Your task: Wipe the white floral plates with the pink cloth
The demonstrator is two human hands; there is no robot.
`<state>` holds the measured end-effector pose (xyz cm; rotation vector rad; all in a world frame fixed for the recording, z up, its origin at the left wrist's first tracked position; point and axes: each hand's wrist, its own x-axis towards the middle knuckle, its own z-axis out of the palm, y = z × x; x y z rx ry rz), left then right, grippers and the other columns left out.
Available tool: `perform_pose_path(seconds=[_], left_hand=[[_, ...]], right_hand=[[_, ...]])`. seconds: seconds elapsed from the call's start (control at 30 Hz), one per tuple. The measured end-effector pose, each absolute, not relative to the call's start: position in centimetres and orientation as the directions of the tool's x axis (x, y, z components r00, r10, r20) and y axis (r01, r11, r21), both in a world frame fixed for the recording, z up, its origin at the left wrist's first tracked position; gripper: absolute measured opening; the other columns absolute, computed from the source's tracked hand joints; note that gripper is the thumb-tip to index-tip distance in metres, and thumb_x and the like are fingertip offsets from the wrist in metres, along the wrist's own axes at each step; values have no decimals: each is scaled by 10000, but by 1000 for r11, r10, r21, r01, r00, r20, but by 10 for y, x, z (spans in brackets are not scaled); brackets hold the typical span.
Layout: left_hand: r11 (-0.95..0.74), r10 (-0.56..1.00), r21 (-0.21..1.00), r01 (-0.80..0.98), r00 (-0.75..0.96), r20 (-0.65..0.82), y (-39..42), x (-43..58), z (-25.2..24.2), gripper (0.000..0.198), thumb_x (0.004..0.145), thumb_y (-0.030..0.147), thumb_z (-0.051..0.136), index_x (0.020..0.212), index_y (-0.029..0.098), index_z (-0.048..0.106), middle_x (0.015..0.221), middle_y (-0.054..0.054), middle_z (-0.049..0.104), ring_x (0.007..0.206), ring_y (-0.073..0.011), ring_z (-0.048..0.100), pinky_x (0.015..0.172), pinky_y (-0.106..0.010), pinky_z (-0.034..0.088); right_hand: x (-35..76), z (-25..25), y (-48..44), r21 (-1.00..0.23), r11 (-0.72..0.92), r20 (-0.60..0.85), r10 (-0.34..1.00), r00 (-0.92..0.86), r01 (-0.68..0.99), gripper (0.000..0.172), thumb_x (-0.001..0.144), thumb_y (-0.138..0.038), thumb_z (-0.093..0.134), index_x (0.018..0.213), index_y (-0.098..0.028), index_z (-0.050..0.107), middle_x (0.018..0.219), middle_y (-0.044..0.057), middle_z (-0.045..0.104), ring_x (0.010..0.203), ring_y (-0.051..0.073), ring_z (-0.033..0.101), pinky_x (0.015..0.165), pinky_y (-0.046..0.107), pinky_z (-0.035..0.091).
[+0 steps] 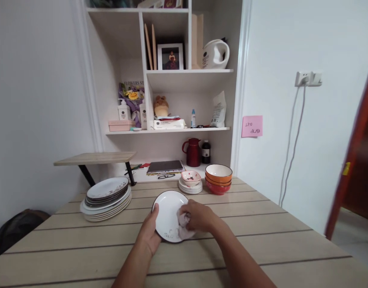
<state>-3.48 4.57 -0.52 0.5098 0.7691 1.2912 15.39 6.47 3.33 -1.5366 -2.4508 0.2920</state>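
A white plate (167, 214) with a dark rim and a small dark pattern near its lower edge is tilted toward me above the table. My left hand (149, 232) grips its left edge, thumb on the face and fingers underneath. My right hand (198, 216) is closed round a crumpled pale cloth (184, 230), which lies against the plate's right side. Part of the cloth hangs over the rim. The right fingertips are partly hidden by the cloth.
At the left, a stack of plates (107, 200) stands by a small raised shelf (95, 158). Beyond my hands are small stacked saucers (190, 190) with a pink-rimmed bowl (191, 177) on top, then stacked orange and red bowls (218, 184). Glasses (166, 176), a laptop (165, 166) and a red jug (193, 153) lie behind.
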Motion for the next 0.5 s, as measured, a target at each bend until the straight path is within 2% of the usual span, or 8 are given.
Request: perform_pose_path(seconds=[0.1,0.23,0.4,0.5], left_hand=[[165,979,740,-653,19,-201,45,-33,-5,627,766,345,687,1328,143,496,1177,-187,674,1079,-310,639,952,-456,479],[160,984,773,-614,39,-172,42,-30,-6,629,759,365,695,1312,126,512,1116,-189,701,1041,-305,659,915,-441,502],[133,991,831,-539,72,-112,40,-24,-5,602,772,472,649,1241,100,584,1080,-196,712,1054,-297,655,912,-403,503],[134,991,828,-544,95,-98,42,-22,-10,609,799,539,575,1223,102,602,1071,-192,716,1061,-294,651,902,-396,507]], right_hand=[[150,32,71,-285,291,178,952,-248,913,423,662,-194,654,1063,-329,637,1086,37,571,857,203,609,596,252,322],[139,30,79,-279,200,296,948,-114,939,369,764,-144,538,1092,-300,605,1122,60,539,824,180,610,588,256,308],[121,27,86,-386,274,422,902,-96,881,322,798,-194,539,1102,-283,593,1119,52,517,912,190,571,642,255,345],[108,24,85,-421,414,493,851,-179,807,371,777,-178,562,1134,-274,590,1103,57,509,975,203,531,743,272,380]])
